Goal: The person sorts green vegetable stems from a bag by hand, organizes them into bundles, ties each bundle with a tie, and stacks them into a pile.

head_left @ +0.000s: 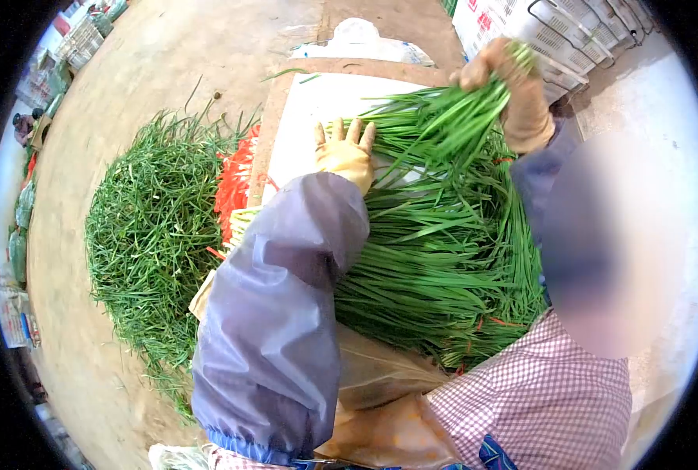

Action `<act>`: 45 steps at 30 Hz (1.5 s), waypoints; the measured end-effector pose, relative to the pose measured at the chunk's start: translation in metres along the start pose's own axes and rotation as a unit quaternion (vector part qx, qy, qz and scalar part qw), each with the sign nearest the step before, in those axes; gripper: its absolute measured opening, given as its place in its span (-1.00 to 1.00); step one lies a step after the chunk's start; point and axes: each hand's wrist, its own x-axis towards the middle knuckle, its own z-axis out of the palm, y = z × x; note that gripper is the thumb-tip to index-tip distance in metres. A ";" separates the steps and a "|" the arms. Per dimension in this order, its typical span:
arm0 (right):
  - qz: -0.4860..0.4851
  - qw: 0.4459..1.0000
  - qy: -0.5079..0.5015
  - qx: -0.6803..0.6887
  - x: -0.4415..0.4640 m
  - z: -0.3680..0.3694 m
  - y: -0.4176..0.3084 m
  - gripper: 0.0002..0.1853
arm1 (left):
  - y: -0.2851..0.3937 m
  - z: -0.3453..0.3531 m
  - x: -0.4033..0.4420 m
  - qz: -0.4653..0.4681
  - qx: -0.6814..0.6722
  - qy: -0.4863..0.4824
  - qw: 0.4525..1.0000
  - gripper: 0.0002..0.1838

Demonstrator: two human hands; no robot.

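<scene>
My right hand [527, 106], in a tan glove, is closed around a bunch of garlic chives [474, 113] and holds it up by one end at the far right of the board. The long green leaves hang down to the left, slightly smeared. My left hand [345, 157], in a yellowish glove, lies with fingers spread on the white board [321, 94], beside the stalk ends of other chives. A thick layer of chives [427, 266] spreads to the right of my left sleeve. Red ties [505, 322] show among them.
Left of the board, a large heap of loose green trimmings [157, 235] lies on the floor. Red strips [235, 180] hang at the board's left edge. White crates [548, 39] stand at the upper right, and a white plastic bag [360, 43] lies beyond the board.
</scene>
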 end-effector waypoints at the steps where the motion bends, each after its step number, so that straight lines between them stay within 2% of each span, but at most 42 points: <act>1: 0.002 1.000 -0.011 0.023 -0.007 0.011 0.006 -0.70 | -0.003 0.001 -0.001 0.001 0.001 -0.004 1.000 -0.29; 5: 0.015 0.991 -0.044 0.129 -0.028 0.019 0.005 -0.81 | -0.006 -0.002 -0.007 0.003 -0.011 -0.024 1.000 -0.25; 8: 0.098 0.982 -0.108 0.120 -0.037 0.009 -0.016 -0.82 | -0.007 0.009 -0.002 0.005 -0.010 -0.003 1.000 -0.24; 12: 0.030 0.938 -0.270 0.217 -0.013 -0.017 -0.058 -0.75 | -0.007 0.009 -0.002 0.002 -0.018 -0.011 1.000 -0.23; 14: 0.025 0.922 -0.317 0.219 0.002 -0.024 -0.075 -0.71 | -0.007 0.009 -0.002 0.000 -0.018 -0.013 1.000 -0.23; 15: 0.050 0.966 -0.191 0.167 -0.002 -0.022 -0.086 -0.78 | -0.007 0.009 -0.001 0.000 -0.016 -0.012 1.000 -0.23; 17: 0.171 0.964 -0.205 -0.016 0.020 -0.023 -0.100 -0.77 | -0.006 0.011 -0.002 -0.001 -0.014 -0.013 1.000 -0.23; 18: 0.229 0.945 -0.209 -0.107 0.034 -0.025 -0.099 -0.77 | -0.006 0.011 -0.002 -0.002 -0.019 -0.008 1.000 -0.23; 20: 0.265 0.900 -0.213 -0.272 0.053 -0.015 -0.057 -0.83 | -0.006 0.011 -0.003 0.001 -0.024 0.001 1.000 -0.23; 22: 0.285 0.859 -0.128 -0.405 0.056 0.003 0.011 -0.70 | -0.005 0.010 -0.003 0.004 -0.018 0.000 1.000 -0.23; 24: 0.336 0.847 -0.206 -0.357 0.058 0.026 0.039 -0.67 | -0.008 0.009 -0.003 0.005 -0.020 0.000 1.000 -0.23; 27: 0.278 0.859 -0.244 -0.354 0.054 0.055 0.046 -0.69 | -0.013 0.008 -0.005 0.017 -0.033 0.000 0.999 -0.24; 30: 0.184 0.846 -0.223 -0.449 0.058 0.059 0.008 -0.74 | -0.011 0.003 -0.004 0.004 -0.041 -0.030 0.999 -0.25; 33: 0.104 0.831 -0.165 -0.520 0.070 0.016 -0.051 -0.80 | -0.009 0.003 -0.003 -0.004 -0.036 -0.035 0.999 -0.25; 38: 0.179 0.807 -0.123 -0.550 0.070 -0.082 -0.100 -0.82 | -0.006 0.000 -0.004 -0.014 -0.032 -0.041 0.999 -0.27; 41: 0.263 0.785 -0.136 -0.544 0.045 -0.026 -0.119 -0.85 | -0.007 -0.003 -0.007 -0.015 -0.036 -0.040 0.998 -0.27; 42: 0.264 0.795 -0.193 -0.511 0.042 -0.017 -0.120 -0.86 | -0.008 -0.005 -0.009 -0.018 -0.038 -0.040 0.998 -0.27; 45: 0.260 0.854 -0.211 -0.397 0.029 0.020 -0.115 -0.82 | -0.023 -0.021 -0.023 -0.013 -0.010 0.052 0.999 -0.27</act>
